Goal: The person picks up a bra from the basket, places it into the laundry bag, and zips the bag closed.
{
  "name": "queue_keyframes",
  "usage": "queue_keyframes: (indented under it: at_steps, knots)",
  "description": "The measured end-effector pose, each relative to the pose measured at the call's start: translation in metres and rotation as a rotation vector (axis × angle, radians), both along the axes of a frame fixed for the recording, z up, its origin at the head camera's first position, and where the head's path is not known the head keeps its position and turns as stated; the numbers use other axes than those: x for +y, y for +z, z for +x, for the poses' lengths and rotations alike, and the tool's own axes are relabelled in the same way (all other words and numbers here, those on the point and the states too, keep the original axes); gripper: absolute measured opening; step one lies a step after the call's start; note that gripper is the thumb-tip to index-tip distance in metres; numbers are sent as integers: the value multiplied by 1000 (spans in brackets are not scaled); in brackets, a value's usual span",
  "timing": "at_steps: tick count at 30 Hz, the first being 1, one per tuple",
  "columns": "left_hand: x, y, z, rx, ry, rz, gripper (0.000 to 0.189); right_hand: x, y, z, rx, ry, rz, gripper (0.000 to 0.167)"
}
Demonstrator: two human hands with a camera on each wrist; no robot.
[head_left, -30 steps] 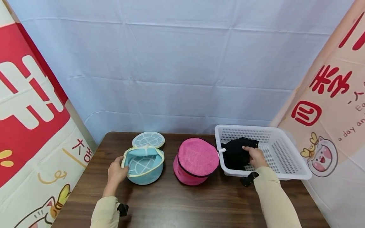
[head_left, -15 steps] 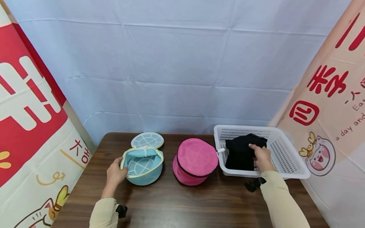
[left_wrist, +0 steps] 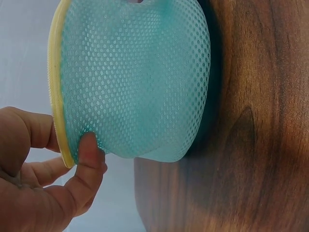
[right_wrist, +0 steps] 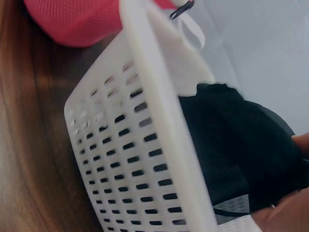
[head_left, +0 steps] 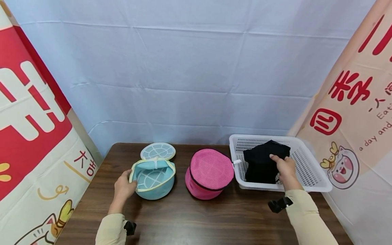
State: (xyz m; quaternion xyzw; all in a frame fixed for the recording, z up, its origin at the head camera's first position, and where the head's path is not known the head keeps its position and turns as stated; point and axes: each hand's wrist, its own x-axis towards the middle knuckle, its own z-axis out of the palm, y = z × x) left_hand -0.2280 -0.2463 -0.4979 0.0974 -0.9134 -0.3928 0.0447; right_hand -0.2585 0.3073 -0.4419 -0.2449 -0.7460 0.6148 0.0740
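Observation:
My left hand (head_left: 124,186) pinches the yellow zippered rim of a light blue mesh laundry bag (head_left: 157,194), at its left side. The bag stands unzipped, its round lid (head_left: 158,150) folded back behind it. In the left wrist view, thumb and fingers lie on either side of the yellow zipper edge (left_wrist: 56,87). Over at the right, my right hand (head_left: 286,168) grips a black garment (head_left: 260,160) inside the white basket (head_left: 315,187). The right wrist view shows a small sheer mesh part on the black garment (right_wrist: 227,145); my fingers there are partly cut off.
Between the blue bag and the basket stands a pink mesh laundry bag (head_left: 211,168) with its lid closed; its white pull tab reaches the basket's left rim. All rest on a brown wooden table (head_left: 196,221). A pale cloth (head_left: 183,68) hangs behind.
My right hand has moved right within the basket, drawing the black garment along and spreading it into a broader shape. My left hand stays on the blue bag's rim.

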Motion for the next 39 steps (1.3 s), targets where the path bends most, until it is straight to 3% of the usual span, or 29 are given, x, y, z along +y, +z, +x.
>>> queue_keyframes:
  at_steps: [4,10,19,28,33,36,39]
  knots:
    - [-1,-1,1,-1,-7,1,52,-1,7,4,41,2,-49,83]
    - [-3,-2,2,20,-16,16,51,-4,19,9,111,-42,-78,40]
    - [-5,-6,3,114,-35,-17,39,-14,38,15,213,-53,-330,21]
    - [-5,-7,2,88,-73,-31,48,-27,55,21,351,29,-420,9]
    - [-5,-10,1,74,-111,-10,55,-36,64,24,410,78,-417,6]
    - [-6,-11,2,76,-122,-1,57,-31,58,16,430,105,-382,4]
    - [-6,-10,3,64,-129,4,59,-9,30,-7,474,144,-372,14]
